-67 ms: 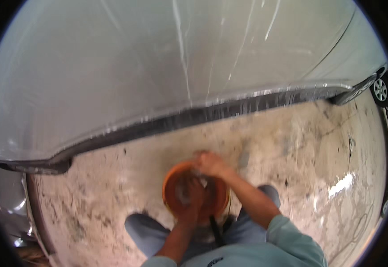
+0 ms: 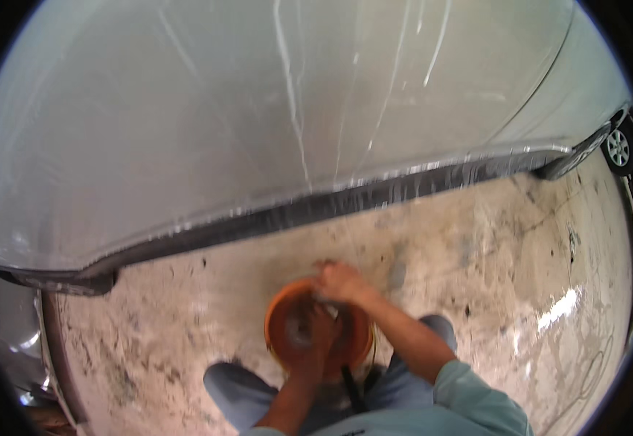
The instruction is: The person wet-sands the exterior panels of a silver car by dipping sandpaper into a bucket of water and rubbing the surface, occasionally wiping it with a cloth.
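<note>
An orange bucket (image 2: pixel 276 347) stands on the floor between my knees. My left hand (image 2: pixel 322 328) reaches down inside it, with its fingers dark and smeared. Beside those fingers is a small pale patch (image 2: pixel 332 311) that I cannot make out. Over the bucket's far right rim, my right hand (image 2: pixel 339 282) is closed with the fingers bent inward. What it grips, if anything, is hidden beneath it. The wet side of a silvery-grey car (image 2: pixel 207 116) rises in front of me, with white runs of liquid streaking down it.
The car's dark lower sill (image 2: pixel 316 212) crosses just beyond the bucket. Stained pale concrete floor (image 2: pixel 491 291) spreads around me, with a bright wet shine at the right. Another vehicle's wheel (image 2: pixel 619 148) shows at the far right. A dark strap-like piece (image 2: pixel 352 391) hangs near my lap.
The view has tilted a little, so the car panel and sill sit lower in the picture. Both hands stay at the bucket, with hardly any shift against it.
</note>
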Demonstrator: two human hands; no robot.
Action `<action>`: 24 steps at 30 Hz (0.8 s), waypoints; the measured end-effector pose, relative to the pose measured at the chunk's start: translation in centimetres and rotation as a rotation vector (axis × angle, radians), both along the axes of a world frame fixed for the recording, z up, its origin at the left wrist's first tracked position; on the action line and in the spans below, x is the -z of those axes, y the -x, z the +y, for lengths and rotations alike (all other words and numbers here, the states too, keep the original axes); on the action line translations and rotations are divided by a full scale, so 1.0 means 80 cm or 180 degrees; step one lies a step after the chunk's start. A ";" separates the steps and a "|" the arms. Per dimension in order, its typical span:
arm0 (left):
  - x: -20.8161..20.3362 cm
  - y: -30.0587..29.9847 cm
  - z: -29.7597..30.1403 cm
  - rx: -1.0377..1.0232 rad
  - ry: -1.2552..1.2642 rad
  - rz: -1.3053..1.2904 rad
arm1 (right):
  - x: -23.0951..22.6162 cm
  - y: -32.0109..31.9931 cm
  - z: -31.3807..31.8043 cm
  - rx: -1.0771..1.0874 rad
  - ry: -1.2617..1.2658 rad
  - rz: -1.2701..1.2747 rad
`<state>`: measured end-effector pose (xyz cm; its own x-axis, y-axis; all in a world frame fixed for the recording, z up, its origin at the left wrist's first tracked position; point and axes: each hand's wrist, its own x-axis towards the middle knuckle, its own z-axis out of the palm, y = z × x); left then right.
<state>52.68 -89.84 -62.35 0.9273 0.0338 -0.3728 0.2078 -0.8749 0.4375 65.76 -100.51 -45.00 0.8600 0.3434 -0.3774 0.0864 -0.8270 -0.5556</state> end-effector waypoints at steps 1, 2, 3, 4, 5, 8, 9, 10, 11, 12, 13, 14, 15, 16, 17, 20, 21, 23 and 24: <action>0.019 -0.013 0.006 -0.0635 0.0395 0.0153 | -0.015 -0.006 0.013 -0.0070 0.0040 -0.0086; 0.029 -0.011 0.001 -0.0488 0.0272 0.0197 | -0.012 -0.005 0.009 0.0009 0.0111 -0.0191; 0.029 -0.018 -0.002 -0.0178 0.0007 0.0184 | 0.005 -0.008 0.002 0.0069 0.0165 -0.0048; 0.036 -0.015 0.002 0.0063 -0.0206 0.0166 | 0.009 -0.011 0.003 -0.0025 0.0273 0.0108; 0.042 -0.012 0.008 0.0197 -0.0350 0.0160 | 0.010 -0.015 0.006 -0.0130 0.0378 0.0264; 0.055 0.000 0.014 0.0510 -0.0559 0.0217 | 0.015 -0.004 0.013 -0.0230 0.0320 0.0181; 0.058 -0.007 0.016 0.0583 -0.0602 0.0182 | 0.019 -0.007 0.017 -0.0300 0.0269 0.0111; 0.062 -0.004 0.019 0.0656 -0.0634 0.0181 | 0.029 0.002 0.019 -0.0375 0.0225 0.0141; 0.064 -0.001 0.021 0.0726 -0.0630 0.0177 | 0.031 0.015 0.021 -0.0377 0.0167 0.0009; 0.068 -0.002 0.019 0.0804 -0.0638 0.0169 | 0.029 0.024 0.022 -0.0373 0.0116 -0.0120; 0.069 0.000 0.018 0.0867 -0.0641 0.0153 | 0.027 0.034 0.020 -0.0383 0.0063 -0.0213; 0.071 -0.003 0.012 0.0984 -0.0609 0.0139 | 0.034 0.038 0.012 -0.0358 0.0149 -0.0185; 0.073 -0.001 0.015 0.1068 -0.0630 0.0187 | 0.042 0.045 0.006 -0.0440 0.0262 -0.0507; 0.069 0.003 0.024 0.1125 -0.0703 0.0251 | 0.055 0.043 0.005 -0.0677 0.0256 -0.0046; 0.070 0.000 0.029 0.1227 -0.0707 0.0333 | 0.046 0.046 0.005 -0.0392 0.0088 0.0081; 0.062 -0.010 0.064 0.1454 -0.0769 0.0699 | 0.022 0.022 0.023 -0.0764 0.0191 0.0179; 0.057 -0.027 0.059 0.1669 -0.0694 0.0844 | 0.022 0.015 0.016 -0.0650 0.0325 0.0201; 0.030 -0.060 0.070 0.1966 -0.0553 0.1083 | 0.022 0.009 0.012 -0.0456 0.0334 -0.0184; 0.015 -0.074 0.082 0.2051 -0.0474 0.1218 | 0.016 0.005 0.016 -0.0447 0.0307 -0.0117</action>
<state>58.59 -83.25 -63.55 0.5879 -0.3950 -0.7059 -0.2502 -0.9187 0.3056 65.36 -99.22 -46.26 0.8201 0.4248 -0.3834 0.2236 -0.8546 -0.4686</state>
